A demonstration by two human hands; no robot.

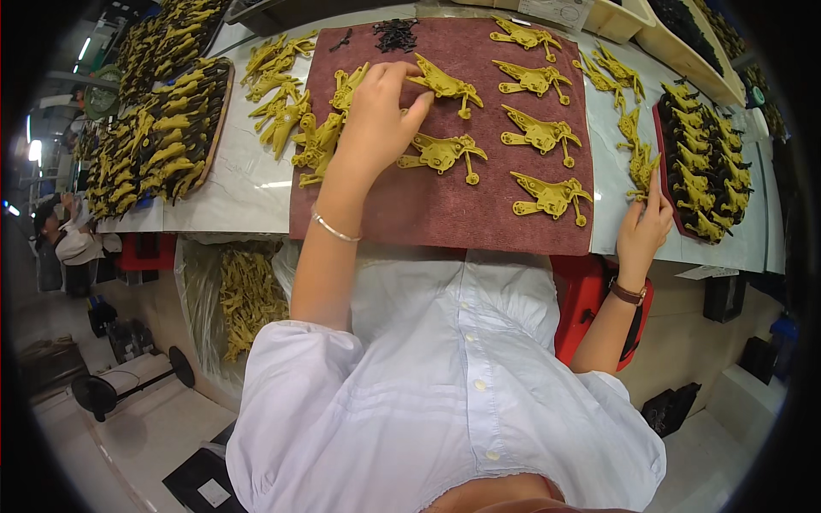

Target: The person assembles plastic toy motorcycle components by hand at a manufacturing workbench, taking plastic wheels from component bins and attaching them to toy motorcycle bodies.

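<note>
My left hand is over the dark red cloth, its thumb and fingers closed round the left end of a yellow moulded part with a pointed beak and small arm. Just below it lies a matching part. Out beyond the cloth's right edge, my right hand has its thumb and stretched index finger about the lower end of another yellow part. A column of similar parts lies along the right of the cloth. Yellow parts are heaped beside my left wrist.
Small black pieces lie at the cloth's far edge. A right-hand tray and a left-hand tray hold rows of yellow-and-black pieces. Beige bins stand far right. Below the table, a plastic bag holds yellow parts.
</note>
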